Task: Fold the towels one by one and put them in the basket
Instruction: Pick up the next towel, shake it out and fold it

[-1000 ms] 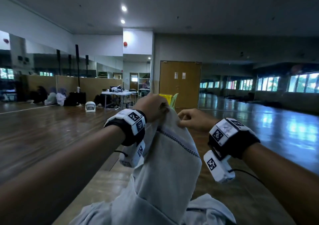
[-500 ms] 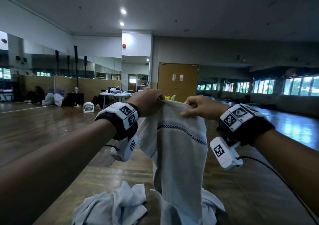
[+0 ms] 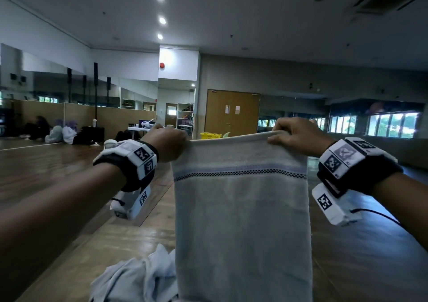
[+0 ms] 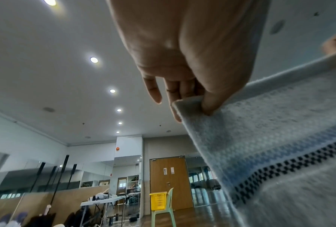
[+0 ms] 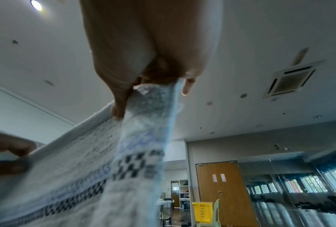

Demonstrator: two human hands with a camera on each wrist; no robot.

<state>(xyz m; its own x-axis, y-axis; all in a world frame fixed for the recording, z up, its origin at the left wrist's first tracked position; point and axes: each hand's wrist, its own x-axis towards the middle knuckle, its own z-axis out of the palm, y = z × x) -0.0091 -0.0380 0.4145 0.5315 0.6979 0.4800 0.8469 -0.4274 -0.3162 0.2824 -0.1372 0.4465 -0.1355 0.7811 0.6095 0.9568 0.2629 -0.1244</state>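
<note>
Closest to the head camera, a pale grey towel (image 3: 240,220) hangs flat and stretched wide, its top hem level, a blue band and a black checkered line running across just below that hem. Left hand (image 3: 165,145) pinches the towel's upper left corner — in the left wrist view the thumb (image 4: 210,101) presses the hem against the curled fingers. Right hand (image 3: 298,137) grips the upper right corner, fingers curled over the hem; the right wrist view shows the cloth bunched between thumb and fingers. Both wrists carry black bands with white marker blocks. Below the held towel, at its left, a crumpled heap of pale towels (image 3: 134,278) lies on the wooden surface (image 3: 111,239). Farther off — a yellow basket (image 3: 210,135) sits on a light green chair (image 4: 163,210), in front of a brown double door (image 3: 232,111). Well left, a white table (image 3: 141,129) stands by the mirrored wall.
</note>
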